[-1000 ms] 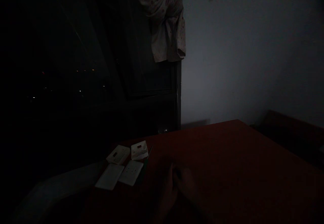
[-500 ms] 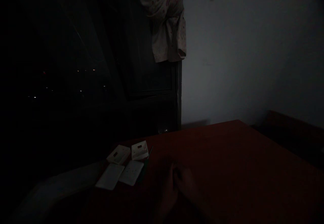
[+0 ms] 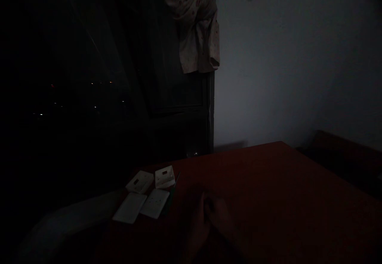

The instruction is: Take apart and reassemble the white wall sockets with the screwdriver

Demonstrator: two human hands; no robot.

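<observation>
Near the bottom middle, my left hand [image 3: 199, 222] and my right hand [image 3: 220, 216] are held together over the red-brown table [image 3: 262, 176]. Their fingers look curled in and touch each other. It is too dark to see whether anything lies between them. Left of my hands is what looks like a screwdriver with a green handle [image 3: 169, 203] and a thin shaft. Beside it lie two flat white plates, one plain [image 3: 129, 208] and one with small holes [image 3: 155, 203]. Behind these sit two shallow white boxes [image 3: 140, 182] [image 3: 165, 177], each with a rectangular opening.
Dark window panes [image 3: 89, 57] with small distant lights fill the left. A bunched patterned cloth [image 3: 198, 25] hangs by the window frame. A pale wall [image 3: 283, 57] rises behind the table, and a dark reddish piece of furniture [image 3: 343, 146] stands at right.
Both hands stay together in nearly the same place. The plates, boxes and screwdriver have not moved. The wall and cloth look slightly brighter.
</observation>
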